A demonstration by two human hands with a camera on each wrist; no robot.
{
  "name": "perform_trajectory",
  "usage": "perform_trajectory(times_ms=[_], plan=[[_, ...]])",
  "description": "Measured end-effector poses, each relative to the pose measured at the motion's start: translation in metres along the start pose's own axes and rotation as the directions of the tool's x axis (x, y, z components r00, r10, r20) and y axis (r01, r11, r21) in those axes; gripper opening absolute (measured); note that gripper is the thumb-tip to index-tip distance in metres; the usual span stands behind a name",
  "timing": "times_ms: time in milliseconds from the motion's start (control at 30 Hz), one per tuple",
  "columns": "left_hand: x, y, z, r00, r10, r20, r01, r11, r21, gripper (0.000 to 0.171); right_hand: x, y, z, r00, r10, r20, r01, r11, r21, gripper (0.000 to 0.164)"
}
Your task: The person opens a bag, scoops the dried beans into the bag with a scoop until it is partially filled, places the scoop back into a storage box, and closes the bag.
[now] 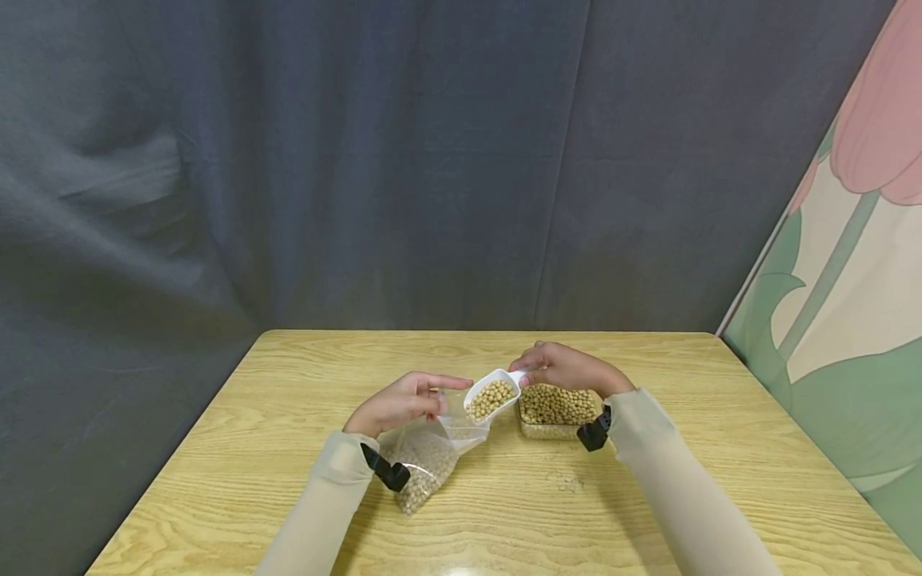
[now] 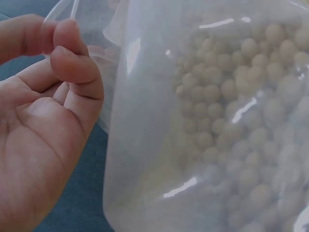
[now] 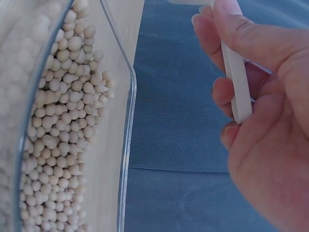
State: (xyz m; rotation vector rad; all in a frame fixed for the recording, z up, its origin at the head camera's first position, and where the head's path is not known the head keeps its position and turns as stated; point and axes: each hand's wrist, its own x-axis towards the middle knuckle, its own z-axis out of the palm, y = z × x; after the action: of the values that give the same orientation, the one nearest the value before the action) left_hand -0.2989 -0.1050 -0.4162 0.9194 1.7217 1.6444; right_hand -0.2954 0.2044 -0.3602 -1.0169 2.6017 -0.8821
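Wood-grain table (image 1: 547, 520) under scoop (image 1: 499, 376), dark curtain (image 1: 432, 160) behind

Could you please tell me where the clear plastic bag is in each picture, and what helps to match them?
Head: the plastic bag is in the lower half, slightly left of centre, its mouth at the left hand.
Left wrist: it fills the middle and right.
Right wrist: not in it.
Shared landmark: the dark bluish curtain, visible in all three views.
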Motion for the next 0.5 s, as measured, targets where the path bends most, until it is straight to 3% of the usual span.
perform_trajectory(times_ms=[500], plan=[[0.0, -0.001, 0.0, 1.0, -0.018, 0.001, 0.018, 1.0, 0.003, 0.05, 0.004, -0.012, -0.004, 0.999, 0.027, 0.034, -0.026, 0.999, -0.028, 0.029]])
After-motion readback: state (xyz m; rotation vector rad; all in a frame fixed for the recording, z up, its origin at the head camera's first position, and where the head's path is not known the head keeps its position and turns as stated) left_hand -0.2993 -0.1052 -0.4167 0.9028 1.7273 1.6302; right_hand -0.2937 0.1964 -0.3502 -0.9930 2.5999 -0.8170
